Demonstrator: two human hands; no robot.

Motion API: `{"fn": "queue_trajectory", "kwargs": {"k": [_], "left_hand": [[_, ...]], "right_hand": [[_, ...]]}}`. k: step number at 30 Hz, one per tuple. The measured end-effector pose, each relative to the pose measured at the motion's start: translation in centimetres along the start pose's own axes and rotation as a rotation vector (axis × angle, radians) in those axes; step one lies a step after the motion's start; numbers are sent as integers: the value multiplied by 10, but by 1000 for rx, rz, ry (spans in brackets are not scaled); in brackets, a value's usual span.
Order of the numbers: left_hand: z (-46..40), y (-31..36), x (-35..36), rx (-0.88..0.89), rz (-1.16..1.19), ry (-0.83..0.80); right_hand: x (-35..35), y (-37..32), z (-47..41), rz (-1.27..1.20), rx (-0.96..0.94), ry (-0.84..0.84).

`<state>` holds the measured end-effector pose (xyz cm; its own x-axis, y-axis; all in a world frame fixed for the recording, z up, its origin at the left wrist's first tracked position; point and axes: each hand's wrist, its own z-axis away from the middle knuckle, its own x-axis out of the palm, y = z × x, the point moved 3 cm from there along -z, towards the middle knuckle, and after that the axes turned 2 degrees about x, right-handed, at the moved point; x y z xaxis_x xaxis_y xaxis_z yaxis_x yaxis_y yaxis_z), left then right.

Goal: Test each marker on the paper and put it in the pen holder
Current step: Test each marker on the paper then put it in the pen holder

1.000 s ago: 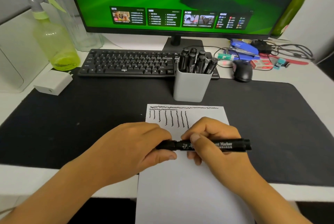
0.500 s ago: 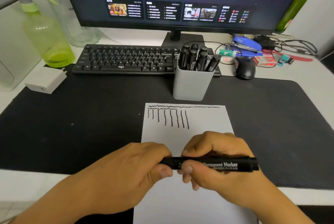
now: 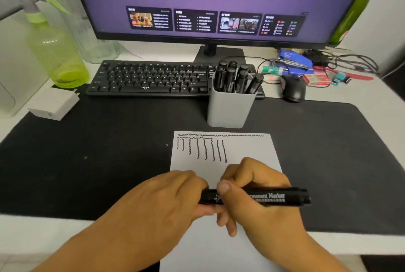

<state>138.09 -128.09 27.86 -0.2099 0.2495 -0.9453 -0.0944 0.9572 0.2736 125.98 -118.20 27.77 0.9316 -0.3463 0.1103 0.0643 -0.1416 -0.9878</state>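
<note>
both hands hold one black marker (image 3: pixel 258 197) level above the lower part of the paper (image 3: pixel 245 153). the right hand (image 3: pixel 256 197) is wrapped around the middle of the barrel, thumb on top, and the left hand (image 3: pixel 157 206) is closed around the left end, so that end is hidden and i cannot tell if the cap is on or off. the paper already has wavy test lines near its top edge, and the grey pen holder (image 3: pixel 230 111) behind it has several markers standing inside. i judge the step in hand is at the cap, pulling it off or pressing it on. if off, the next move needs the tip brought down to a free place on the paper; if on, a lift to the holder.
</note>
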Motion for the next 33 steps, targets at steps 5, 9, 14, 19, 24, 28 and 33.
{"fn": "queue_trajectory", "kwargs": {"k": [5, 9, 14, 19, 24, 28, 33], "left_hand": [[-7, -9, -10, -47, 58, 40], [-5, -16, -15, -154, 152, 103], [-1, -25, -22, -199, -9, 154], [5, -47, -11, -374, -64, 74], [8, -58, 5, -369, -123, 8], [10, -59, 6, -305, -102, 87], [10, -61, 7, -277, -82, 91]], "right_hand": [[-6, -7, -12, 66, -10, -24], [-13, -19, -16, 64, -58, -84], [-54, -66, -38, 291, -284, 179], [-91, -119, -75, 551, -397, 386], [-104, -122, -116, 851, -291, 413], [-107, -111, -137, 963, -181, 345], [-102, -99, -147, 1003, -118, 256]]}}
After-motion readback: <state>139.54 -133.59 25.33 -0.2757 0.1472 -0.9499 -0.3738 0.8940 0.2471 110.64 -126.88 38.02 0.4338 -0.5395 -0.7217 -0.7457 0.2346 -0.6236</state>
